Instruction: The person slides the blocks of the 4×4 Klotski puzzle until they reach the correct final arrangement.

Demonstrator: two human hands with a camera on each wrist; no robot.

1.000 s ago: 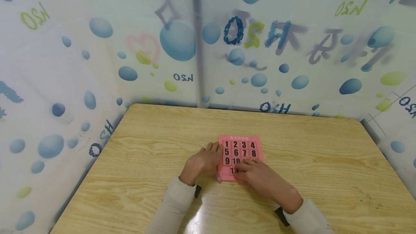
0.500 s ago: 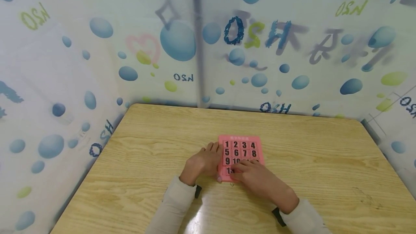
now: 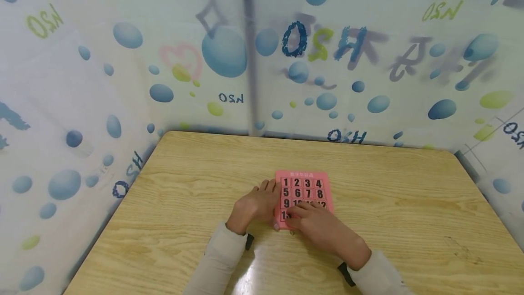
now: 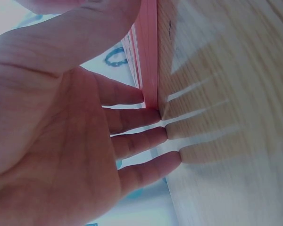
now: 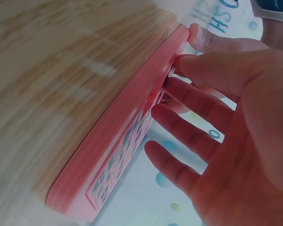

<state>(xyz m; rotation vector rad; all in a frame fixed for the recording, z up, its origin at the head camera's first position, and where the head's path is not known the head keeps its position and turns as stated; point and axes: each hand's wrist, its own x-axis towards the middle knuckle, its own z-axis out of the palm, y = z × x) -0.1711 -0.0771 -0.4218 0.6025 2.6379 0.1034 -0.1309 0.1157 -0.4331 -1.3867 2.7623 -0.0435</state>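
Note:
A pink sliding number puzzle (image 3: 302, 174) lies flat on the table, its tiles showing black numbers. My left hand (image 3: 255, 203) rests along its left side, fingers extended and thumb at the near left corner. In the left wrist view, those fingertips (image 4: 172, 157) reach the tabletop beside the pink edge. Over the puzzle's lower right part is my right hand (image 3: 321, 227), its thumb and fingertips at the bottom-row tile (image 3: 284, 215) whose number begins with 1. The right hand hides the rest of that row. Its fairly straight fingers (image 5: 172, 165) show in the right wrist view.
A light wood-grain table (image 3: 196, 163) carries the puzzle. Behind and left of it hang pale curtains (image 3: 262, 81) printed with blue and green drops. A small ring (image 3: 292, 232) lies or hangs at the puzzle's near edge.
The bottom-row tile beginning with 1 has slid left into the corner space. My right hand has moved left with it, uncovering part of the 12. My left hand stays put.

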